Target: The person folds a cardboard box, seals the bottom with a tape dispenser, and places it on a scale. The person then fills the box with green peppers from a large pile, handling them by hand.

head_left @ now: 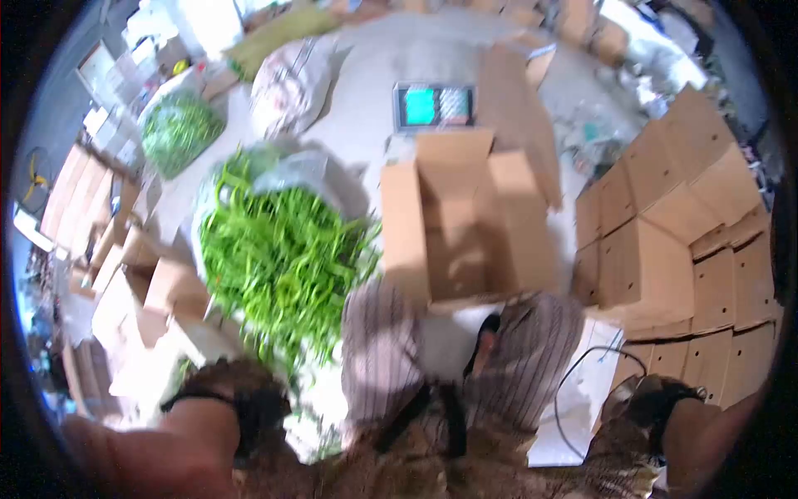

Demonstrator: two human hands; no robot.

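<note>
Green leafy stalks (pixel 274 249) heaped in open plastic bag (pixel 320 179), left of centre. Cardboard carton (pixel 404 229) open at centre, apparently unfilled. Both hands out of view; can't tell fingers' state.

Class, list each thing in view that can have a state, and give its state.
Cardboard box between the knees: upright, flaps open
Near plastic bag: open
Leafy greens: loose, heaped
Far bag: holding greens; whether tied, unclear
Device: display lit green
Boxes on the right: stacked
</note>
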